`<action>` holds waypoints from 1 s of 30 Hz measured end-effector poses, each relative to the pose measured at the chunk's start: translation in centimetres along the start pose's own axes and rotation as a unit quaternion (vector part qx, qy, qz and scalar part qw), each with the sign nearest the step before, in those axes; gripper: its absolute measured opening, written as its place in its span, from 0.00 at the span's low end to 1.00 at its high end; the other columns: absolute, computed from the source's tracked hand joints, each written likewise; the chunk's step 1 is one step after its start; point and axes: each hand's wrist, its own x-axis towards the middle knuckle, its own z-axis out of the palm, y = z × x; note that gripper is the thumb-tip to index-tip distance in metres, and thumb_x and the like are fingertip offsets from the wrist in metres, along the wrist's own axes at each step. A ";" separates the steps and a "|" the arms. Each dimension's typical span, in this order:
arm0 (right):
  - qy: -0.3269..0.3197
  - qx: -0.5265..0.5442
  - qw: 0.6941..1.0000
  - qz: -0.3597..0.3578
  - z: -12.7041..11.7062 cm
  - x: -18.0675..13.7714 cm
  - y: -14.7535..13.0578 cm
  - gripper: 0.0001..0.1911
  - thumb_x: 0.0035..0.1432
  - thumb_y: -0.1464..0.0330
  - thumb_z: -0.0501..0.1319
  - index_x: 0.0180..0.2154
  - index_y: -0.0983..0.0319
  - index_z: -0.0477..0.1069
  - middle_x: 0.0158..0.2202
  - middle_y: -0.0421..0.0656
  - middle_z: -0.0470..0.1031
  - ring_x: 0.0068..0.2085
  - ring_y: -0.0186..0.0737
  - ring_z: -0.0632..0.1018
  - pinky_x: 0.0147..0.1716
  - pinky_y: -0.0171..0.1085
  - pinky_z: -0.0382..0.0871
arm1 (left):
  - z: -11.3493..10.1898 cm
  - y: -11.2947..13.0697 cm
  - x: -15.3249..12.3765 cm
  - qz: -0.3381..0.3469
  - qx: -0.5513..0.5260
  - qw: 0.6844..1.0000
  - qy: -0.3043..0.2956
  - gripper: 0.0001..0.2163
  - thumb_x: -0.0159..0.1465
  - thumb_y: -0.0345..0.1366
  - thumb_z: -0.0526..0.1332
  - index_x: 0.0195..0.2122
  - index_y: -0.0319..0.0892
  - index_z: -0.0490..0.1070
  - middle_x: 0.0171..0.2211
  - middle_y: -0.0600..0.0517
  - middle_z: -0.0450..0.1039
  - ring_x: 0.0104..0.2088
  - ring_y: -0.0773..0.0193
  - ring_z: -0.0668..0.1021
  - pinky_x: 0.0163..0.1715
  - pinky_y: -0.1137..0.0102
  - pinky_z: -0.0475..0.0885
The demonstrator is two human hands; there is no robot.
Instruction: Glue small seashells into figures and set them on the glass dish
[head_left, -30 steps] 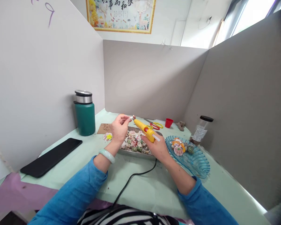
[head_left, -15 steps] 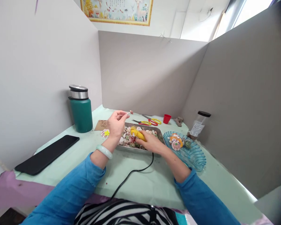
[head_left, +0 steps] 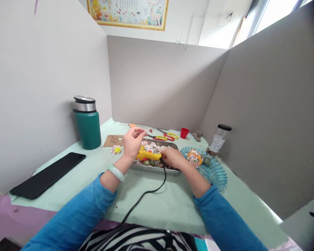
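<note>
A person in blue sleeves works at a table covered with a pale green sheet (head_left: 178, 205), purple cloth (head_left: 21, 218) showing along its near edge, inside a booth of plain gray panels (head_left: 162, 83). The left hand (head_left: 132, 143) holds a small reddish-and-white piece (head_left: 150, 130) above the far side of a metal tray (head_left: 149, 168), thumb and fingertips pinched together on it. The right hand (head_left: 174, 158) touches the handle end of a yellow glue gun (head_left: 150, 155) lying across the shell-filled tray; its fingers are curled, but whether they grip cannot be told. A black cord (head_left: 148, 192) runs from the handle toward the near edge. At left stand a green bottle (head_left: 87, 129) and, nearer, a flat black object (head_left: 49, 176); at right, a blue glass plate (head_left: 219, 174) bears decorated shells (head_left: 194, 158) beside a black-lidded jar (head_left: 217, 141). Scissors (head_left: 172, 136) and a red cup (head_left: 184, 133) sit beyond the tray. Above the panels, a gold-framed picture (head_left: 131, 14) hangs on a white wall, with a bright window (head_left: 274, 15) at upper right.
</note>
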 end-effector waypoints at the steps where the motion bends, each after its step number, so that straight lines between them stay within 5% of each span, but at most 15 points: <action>1: 0.002 -0.005 1.000 0.002 0.1 0.1 -0.2 0.12 0.50 0.71 0.58 0.36 0.57 0.77 0.39 0.46 0.78 0.41 0.46 0.76 0.36 0.36 0.63 | 0.0 0.0 -0.1 -0.003 0.001 1.000 -0.002 0.08 0.51 0.35 0.66 0.29 0.39 0.69 0.27 0.51 0.76 0.31 0.62 0.80 0.36 0.68 0.74; 12: 0.100 0.094 0.991 0.006 -0.8 -0.5 0.4 0.07 0.57 0.67 0.53 0.34 0.62 0.69 0.32 0.44 0.76 0.33 0.38 0.76 0.32 0.34 0.64 | 0.1 -0.7 -0.3 0.004 0.003 1.000 -0.025 0.07 0.53 0.35 0.65 0.30 0.39 0.69 0.27 0.51 0.76 0.32 0.62 0.80 0.37 0.67 0.74; 14: 0.153 0.252 0.956 0.006 -1.4 -0.6 0.5 0.05 0.55 0.67 0.56 0.33 0.62 0.67 0.27 0.40 0.74 0.27 0.34 0.74 0.28 0.33 0.64 | 0.2 -0.7 -0.5 0.006 0.010 1.000 -0.027 0.07 0.53 0.35 0.65 0.30 0.40 0.70 0.27 0.51 0.76 0.32 0.62 0.80 0.37 0.67 0.74; 18: 0.223 0.517 0.826 -0.027 -2.5 -1.2 -0.4 0.12 0.49 0.63 0.62 0.34 0.61 0.66 0.25 0.36 0.71 0.21 0.31 0.70 0.22 0.32 0.64 | 0.3 -0.9 -0.8 0.026 0.043 0.998 -0.039 0.07 0.53 0.36 0.65 0.31 0.40 0.70 0.29 0.50 0.77 0.33 0.61 0.80 0.38 0.67 0.74; 30: 0.217 0.637 0.738 -0.050 -3.4 -2.4 -1.9 0.15 0.51 0.59 0.62 0.37 0.62 0.69 0.27 0.39 0.74 0.20 0.27 0.68 0.21 0.30 0.64 | 0.4 -0.9 -1.7 0.069 0.138 0.985 -0.079 0.06 0.56 0.38 0.62 0.31 0.42 0.71 0.30 0.51 0.77 0.32 0.63 0.79 0.36 0.69 0.73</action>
